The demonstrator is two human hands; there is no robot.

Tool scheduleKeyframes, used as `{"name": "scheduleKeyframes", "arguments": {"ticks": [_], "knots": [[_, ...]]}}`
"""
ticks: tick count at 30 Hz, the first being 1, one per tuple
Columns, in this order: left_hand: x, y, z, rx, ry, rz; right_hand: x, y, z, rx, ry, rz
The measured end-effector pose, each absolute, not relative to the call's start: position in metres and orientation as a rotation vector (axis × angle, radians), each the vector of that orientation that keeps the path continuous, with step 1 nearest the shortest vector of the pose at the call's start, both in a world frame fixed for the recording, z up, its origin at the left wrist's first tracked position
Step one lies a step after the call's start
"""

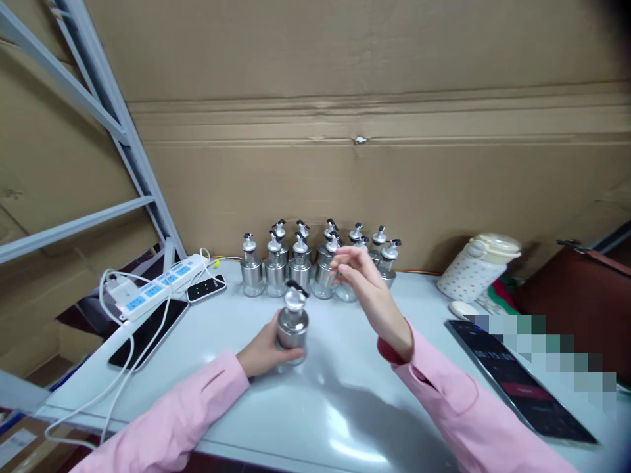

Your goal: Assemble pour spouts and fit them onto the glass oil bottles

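My left hand (pixel 269 345) is wrapped round an oil dispenser bottle (pixel 292 328) with a steel sleeve, a silver collar and a black-tipped pourer, upright over the front of the table. My right hand (pixel 362 272) is raised to the right, fingers loosely bent and apart, with nothing visible in it. Behind it, several matching dispenser bottles (pixel 300 268) stand in two rows near the cardboard wall. Their glass bases show below the metal sleeves. The right hand hides part of some bottles on that side; I cannot tell if it touches any.
On the left lie a white power strip (pixel 162 286) with loose cables, a small black display device (pixel 206 289) and a dark phone (pixel 148 335). To the right are a dotted white flask (pixel 478 266), a tablet-like screen (pixel 517 381) and a brown bag (pixel 566 282). Cardboard (pixel 276 171) backs the table.
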State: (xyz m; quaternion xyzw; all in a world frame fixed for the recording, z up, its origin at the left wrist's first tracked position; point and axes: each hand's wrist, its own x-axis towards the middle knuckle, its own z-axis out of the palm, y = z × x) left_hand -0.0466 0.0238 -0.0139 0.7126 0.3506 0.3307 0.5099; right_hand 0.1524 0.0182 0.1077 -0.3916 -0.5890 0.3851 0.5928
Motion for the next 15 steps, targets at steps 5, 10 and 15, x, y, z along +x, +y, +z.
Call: {"name": "scheduleKeyframes", "arguments": {"ticks": [5,10,15], "knots": [[-0.095,0.043,-0.018,1.714,1.275,1.130,0.198,0.024,0.073,-1.098,-1.088,0.354],[-0.108,0.073,-0.025,1.803,1.363,1.344,0.247,0.042,0.028,-1.308,-0.887,0.234],[-0.101,0.102,-0.029,1.769,1.323,1.374,0.270,0.058,0.000,-1.368,-1.064,0.659]]}}
